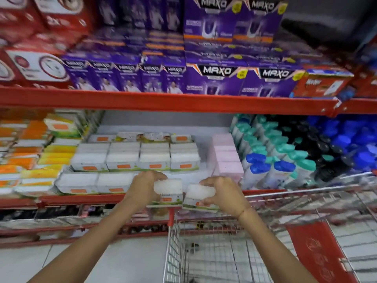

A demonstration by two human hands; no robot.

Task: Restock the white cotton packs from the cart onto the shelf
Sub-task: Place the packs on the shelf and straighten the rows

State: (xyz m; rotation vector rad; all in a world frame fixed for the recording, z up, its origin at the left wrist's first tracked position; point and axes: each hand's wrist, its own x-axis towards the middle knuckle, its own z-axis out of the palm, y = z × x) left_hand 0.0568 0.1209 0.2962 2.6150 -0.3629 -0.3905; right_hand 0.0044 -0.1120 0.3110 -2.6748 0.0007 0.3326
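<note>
My left hand (pixel 144 185) grips a white cotton pack (pixel 168 189) at the front edge of the red shelf (pixel 85 200). My right hand (pixel 223 194) holds a second white cotton pack (pixel 201 198) just right of the first, tilted slightly. Both packs hover over the shelf lip, above the wire cart (pixel 204 252). Rows of the same white cotton packs (pixel 134 158) lie on the shelf behind, with an open gap in the front row at the right of them.
Pink packs (pixel 226 158) stand right of the gap, then bottles with teal and blue caps (pixel 285 160). Orange and yellow packs (pixel 32 156) fill the left. Purple boxes (pixel 216 78) sit on the red upper shelf (pixel 163 101). The cart has a red flap (pixel 318 250).
</note>
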